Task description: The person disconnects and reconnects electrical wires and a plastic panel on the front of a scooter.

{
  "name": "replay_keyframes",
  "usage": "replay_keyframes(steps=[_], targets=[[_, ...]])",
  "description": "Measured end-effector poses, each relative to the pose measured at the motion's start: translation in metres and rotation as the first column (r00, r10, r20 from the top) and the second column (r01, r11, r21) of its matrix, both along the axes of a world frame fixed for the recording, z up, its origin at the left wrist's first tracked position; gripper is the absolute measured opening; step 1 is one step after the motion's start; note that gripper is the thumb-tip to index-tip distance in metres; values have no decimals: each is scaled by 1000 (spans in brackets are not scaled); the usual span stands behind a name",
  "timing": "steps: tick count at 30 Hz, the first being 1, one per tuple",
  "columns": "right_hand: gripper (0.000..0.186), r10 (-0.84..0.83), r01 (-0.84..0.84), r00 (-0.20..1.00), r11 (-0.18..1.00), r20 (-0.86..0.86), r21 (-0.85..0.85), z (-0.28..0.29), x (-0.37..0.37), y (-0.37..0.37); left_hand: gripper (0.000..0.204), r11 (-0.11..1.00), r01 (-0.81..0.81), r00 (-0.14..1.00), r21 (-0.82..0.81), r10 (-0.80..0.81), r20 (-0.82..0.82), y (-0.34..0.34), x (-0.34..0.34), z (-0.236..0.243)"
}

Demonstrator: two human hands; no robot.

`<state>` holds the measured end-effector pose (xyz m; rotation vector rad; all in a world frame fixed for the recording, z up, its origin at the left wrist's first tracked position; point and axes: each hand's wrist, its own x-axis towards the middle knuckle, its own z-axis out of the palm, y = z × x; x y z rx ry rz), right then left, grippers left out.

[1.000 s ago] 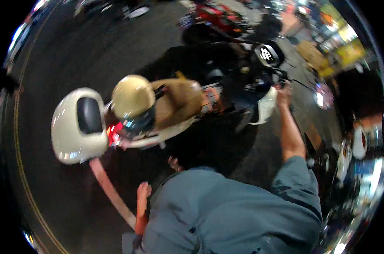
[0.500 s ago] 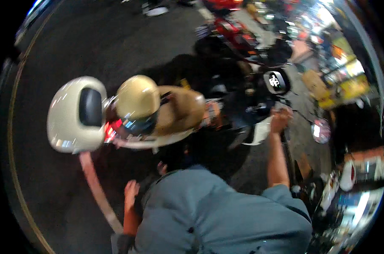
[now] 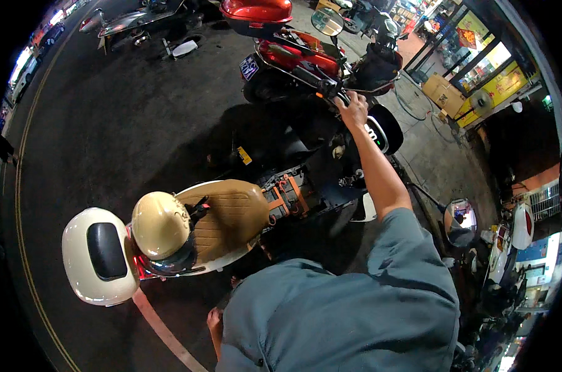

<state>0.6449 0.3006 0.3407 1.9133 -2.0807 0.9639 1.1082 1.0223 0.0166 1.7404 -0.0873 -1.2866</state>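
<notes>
My right hand (image 3: 354, 110) is closed around the handlebar grip (image 3: 342, 99) on the far side of a parked scooter, my arm stretched across its front. Below that forearm a lit dashboard display (image 3: 373, 134) shows in part. My left hand (image 3: 214, 320) hangs low beside my body, fingers loosely apart and partly hidden by my shirt; I see nothing in it. The scooter has a tan quilted seat (image 3: 231, 208), with a shiny beige helmet (image 3: 161, 224) resting on its rear. Behind the helmet sits a cream top box (image 3: 76, 257) with a black pad.
A red scooter (image 3: 303, 56) with a red top box (image 3: 256, 11) stands close beyond the handlebar. The near round mirror (image 3: 459, 222) sticks out at right. Orange straps (image 3: 287, 197) cross the floorboard. A cardboard box (image 3: 443, 94) stands by the shop front.
My right hand has gone from the near side of the handlebar to the far grip. The view has shifted, and the scooter now sits lower and more slanted in it.
</notes>
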Motion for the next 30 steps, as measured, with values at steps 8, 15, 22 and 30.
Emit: replay_keyframes(steps=[8,15,22,30], targets=[[84,-211,161,954,959,212,232,-1,22,-60,43,898,371,873,236,-424,241,-61,-27,31],[90,-169,127,969,967,181,222,-4,20,-54,43,796,505,745,335,-597,296,-82,-2,33],[81,-220,155,950,948,222,277,2,35,-55,42,785,573,687,234,-616,385,-118,44,28],[81,-214,147,945,954,250,260,4,32,-56,50,951,276,943,137,-295,153,-171,3,41]])
